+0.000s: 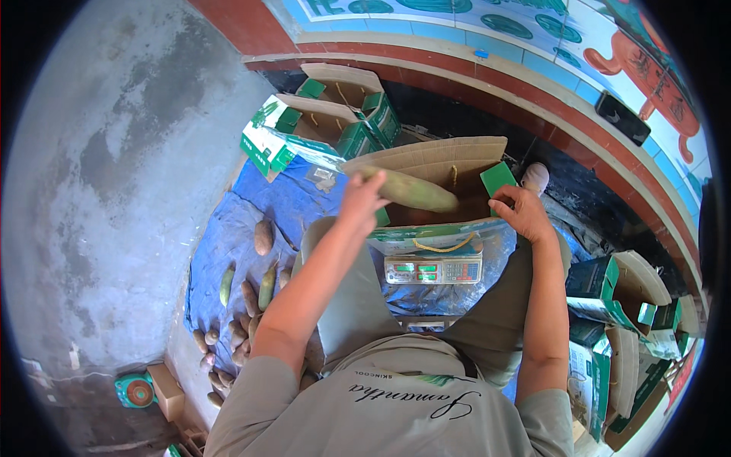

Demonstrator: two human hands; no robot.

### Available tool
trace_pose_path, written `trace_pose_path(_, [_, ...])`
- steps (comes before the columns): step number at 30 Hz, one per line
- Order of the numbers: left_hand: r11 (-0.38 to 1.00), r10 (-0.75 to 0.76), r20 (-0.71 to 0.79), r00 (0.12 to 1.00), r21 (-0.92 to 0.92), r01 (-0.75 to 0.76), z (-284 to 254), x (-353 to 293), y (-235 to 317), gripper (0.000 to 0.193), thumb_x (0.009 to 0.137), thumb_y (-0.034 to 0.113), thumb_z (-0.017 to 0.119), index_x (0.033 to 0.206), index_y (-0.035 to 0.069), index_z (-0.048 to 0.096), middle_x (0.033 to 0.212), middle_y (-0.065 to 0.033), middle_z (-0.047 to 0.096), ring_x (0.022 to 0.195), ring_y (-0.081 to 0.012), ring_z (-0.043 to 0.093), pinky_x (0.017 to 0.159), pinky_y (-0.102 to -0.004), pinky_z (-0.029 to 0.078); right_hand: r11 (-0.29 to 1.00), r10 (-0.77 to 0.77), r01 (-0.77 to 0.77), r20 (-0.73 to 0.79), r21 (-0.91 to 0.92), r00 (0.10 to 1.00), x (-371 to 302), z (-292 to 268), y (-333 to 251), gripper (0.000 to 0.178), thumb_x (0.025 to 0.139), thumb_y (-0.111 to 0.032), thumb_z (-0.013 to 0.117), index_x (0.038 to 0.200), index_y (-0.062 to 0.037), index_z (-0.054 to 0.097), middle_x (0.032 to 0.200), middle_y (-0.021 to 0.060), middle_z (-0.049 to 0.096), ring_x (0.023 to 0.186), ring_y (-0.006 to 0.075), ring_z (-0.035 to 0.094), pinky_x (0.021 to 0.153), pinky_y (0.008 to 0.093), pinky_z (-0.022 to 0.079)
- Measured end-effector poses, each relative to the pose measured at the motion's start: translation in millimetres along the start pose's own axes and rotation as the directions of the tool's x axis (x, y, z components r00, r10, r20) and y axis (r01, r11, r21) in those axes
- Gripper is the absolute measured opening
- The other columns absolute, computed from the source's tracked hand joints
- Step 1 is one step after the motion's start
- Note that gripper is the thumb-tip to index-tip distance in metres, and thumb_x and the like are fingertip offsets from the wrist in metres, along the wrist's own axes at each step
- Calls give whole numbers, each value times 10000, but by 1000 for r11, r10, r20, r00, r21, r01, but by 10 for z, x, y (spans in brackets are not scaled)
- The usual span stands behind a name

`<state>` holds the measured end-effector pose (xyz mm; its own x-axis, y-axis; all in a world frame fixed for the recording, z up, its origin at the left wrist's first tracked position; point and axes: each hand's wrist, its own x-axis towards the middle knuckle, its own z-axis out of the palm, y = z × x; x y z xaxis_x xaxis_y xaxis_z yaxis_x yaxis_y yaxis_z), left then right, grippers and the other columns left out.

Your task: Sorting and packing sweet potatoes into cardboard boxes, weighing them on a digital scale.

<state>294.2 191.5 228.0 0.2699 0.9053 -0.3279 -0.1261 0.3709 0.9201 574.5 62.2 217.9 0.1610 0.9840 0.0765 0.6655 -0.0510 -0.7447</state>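
My left hand (pixel 362 199) grips one end of a long, pale-green vegetable (pixel 415 190), which looks like a big radish or a gourd and is slightly blurred. It lies slanted over the mouth of an open cardboard box (pixel 426 234) with green and white sides. At the box's right end, my right hand (pixel 525 215) has its fingers bent around the edge by the green flap (pixel 498 177). The box rests on a digital scale (pixel 433 269) between my knees, its lit display and keypad facing me. The bottom of the box is in shadow.
Two open boxes (pixel 318 126) stand at the far left. More boxes (pixel 609 343) crowd the right side. On the blue tarp (pixel 217 247) to my left lie several brown tubers (pixel 263 237) and green vegetables (pixel 227 285). A phone (pixel 622 118) sits on the ledge ahead.
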Motion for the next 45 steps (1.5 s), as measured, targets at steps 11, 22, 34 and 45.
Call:
trace_pose_path(11, [973, 230, 7, 973, -26, -230, -263, -152, 184, 461, 910, 120, 514, 1324, 44, 326, 1268, -181, 489, 1198, -294, 463, 954, -411, 413, 998, -10, 8, -42, -57, 999, 70, -6, 26, 203, 792, -210, 639, 835, -12, 640, 731, 136, 637, 637, 249, 604, 605, 342, 464])
trace_pose_path(22, [618, 388, -424, 819, 778, 110, -2833, -631, -1330, 274, 818, 190, 595, 1040, 30, 595, 1010, -199, 634, 952, -338, 607, 803, -395, 479, 998, -47, 46, -19, -30, 999, 137, 18, 13, 178, 832, -160, 607, 838, 18, 609, 676, 84, 574, 627, 123, 534, 595, 270, 428])
trace_pose_path(34, [182, -434, -461, 774, 797, 576, -2763, -1568, -3239, 714, 722, 314, 625, 1373, 178, 367, 1461, -165, 260, 1268, -372, 382, 1005, -476, 382, 994, 96, -93, -39, 57, 995, 126, 13, 99, 199, 868, -177, 600, 899, 19, 613, 777, 40, 613, 732, 114, 558, 680, 249, 443])
trace_pose_path(45, [-9, -509, -401, 761, 887, 461, -3138, -1432, -3488, 577, 719, 203, 650, 1270, 149, 488, 1414, -159, 313, 1215, -357, 445, 944, -505, 432, 990, 100, -94, -48, 105, 994, 194, 80, 146, 181, 869, -166, 597, 923, 5, 617, 773, 56, 640, 725, 117, 587, 680, 252, 459])
